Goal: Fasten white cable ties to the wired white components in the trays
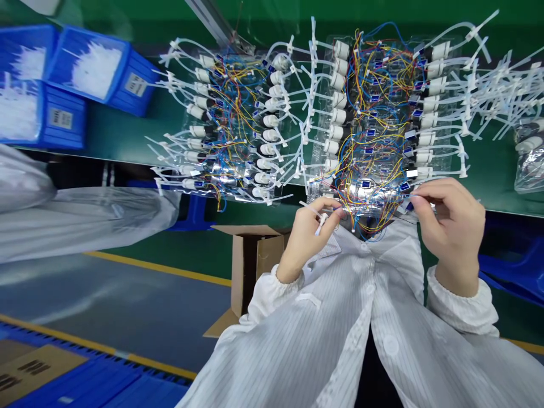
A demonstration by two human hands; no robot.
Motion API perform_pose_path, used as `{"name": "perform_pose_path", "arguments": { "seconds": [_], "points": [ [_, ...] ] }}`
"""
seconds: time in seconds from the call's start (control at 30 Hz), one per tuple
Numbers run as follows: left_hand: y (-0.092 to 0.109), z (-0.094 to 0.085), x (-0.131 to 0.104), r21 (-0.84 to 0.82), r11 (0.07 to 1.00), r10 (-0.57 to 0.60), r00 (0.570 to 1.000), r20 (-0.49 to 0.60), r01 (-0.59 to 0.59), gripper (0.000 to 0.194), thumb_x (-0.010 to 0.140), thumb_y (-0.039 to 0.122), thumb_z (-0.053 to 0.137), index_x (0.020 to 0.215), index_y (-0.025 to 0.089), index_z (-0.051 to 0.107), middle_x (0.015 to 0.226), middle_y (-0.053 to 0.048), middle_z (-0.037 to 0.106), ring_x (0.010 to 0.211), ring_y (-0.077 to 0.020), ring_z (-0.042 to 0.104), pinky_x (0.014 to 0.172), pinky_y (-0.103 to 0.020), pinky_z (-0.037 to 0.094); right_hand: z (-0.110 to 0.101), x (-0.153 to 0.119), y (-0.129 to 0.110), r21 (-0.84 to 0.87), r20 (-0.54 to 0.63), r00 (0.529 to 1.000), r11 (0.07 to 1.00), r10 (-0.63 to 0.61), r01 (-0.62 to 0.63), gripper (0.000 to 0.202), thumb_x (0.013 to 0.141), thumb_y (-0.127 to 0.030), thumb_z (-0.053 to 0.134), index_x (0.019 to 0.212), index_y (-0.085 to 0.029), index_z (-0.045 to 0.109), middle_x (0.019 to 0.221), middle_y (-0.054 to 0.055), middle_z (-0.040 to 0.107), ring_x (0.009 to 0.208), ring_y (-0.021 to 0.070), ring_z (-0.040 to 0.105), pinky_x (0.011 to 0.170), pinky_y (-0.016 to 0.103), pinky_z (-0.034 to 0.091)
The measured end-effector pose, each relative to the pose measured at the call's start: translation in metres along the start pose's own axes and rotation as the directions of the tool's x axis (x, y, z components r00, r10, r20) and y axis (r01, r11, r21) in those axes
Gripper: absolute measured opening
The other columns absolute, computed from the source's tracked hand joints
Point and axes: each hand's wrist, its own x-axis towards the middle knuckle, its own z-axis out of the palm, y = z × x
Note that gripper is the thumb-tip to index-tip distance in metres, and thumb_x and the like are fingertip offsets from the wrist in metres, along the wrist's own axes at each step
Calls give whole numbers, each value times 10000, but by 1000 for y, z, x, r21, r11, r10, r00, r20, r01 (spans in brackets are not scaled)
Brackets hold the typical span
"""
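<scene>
My left hand [312,229] is closed at the near left corner of the right-hand tray, its thumb and forefinger pinched by a small white connector [323,219] with a short clear tube. My right hand [450,221] pinches something too small to make out beside the tray's near right corner, close to a blue-and-white label [404,186]. Rows of white cylindrical parts [426,138] with clear tubes line both sides of this tray, and tangled yellow, blue and red wires [357,153] cover its middle.
A second tray of wired parts [232,124] lies to the left. Blue bins [138,85] of white pieces stand farther left. Loose tubes [505,90] and a bagged part [530,156] lie at the right. An open cardboard box [244,272] is below the table edge.
</scene>
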Motion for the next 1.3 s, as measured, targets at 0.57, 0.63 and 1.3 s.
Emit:
{"name": "perform_pose_path", "arguments": {
  "seconds": [0.57, 0.63, 1.3],
  "points": [
    [-9, -5, -1, -29, 999, -22, 997, -75, 19, 248, 1077, 452, 901, 1136, 223, 975, 874, -47, 854, 749, -187, 697, 710, -311, 524, 38, 23, 1, -183, 242, 967, 976, -75, 121, 334, 1075, -97, 679, 1275, -261, 890, 1293, 131, 921, 1270, 379, 822, 1157, 626, 681],
    [-9, -6, -1, -38, 999, -19, 997, -78, 16, 248, 1089, 456, 894, 1133, 226, 975, 885, -50, 856, 769, -192, 706, 720, -315, 528, 24, 0, -7, -76, 166, 985, 996, -34, 47, 361, 1046, -142, 739, 1309, -334, 895, 1308, 101, 932, 1232, 383, 865, 1127, 633, 718],
    [-6, -8, 0, -84, 995, -58, 995, -82, 51, 246, 1060, 454, 934, 1085, 215, 982, 897, -65, 885, 716, -179, 701, 671, -299, 525, 147, -134, 32, 533, 636, 599, 284, 486, -797, 558, 999, -784, 895, 1073, -253, 738, 778, -31, 732, 659, 164, 661, 675, 317, 593]
  ]
}}
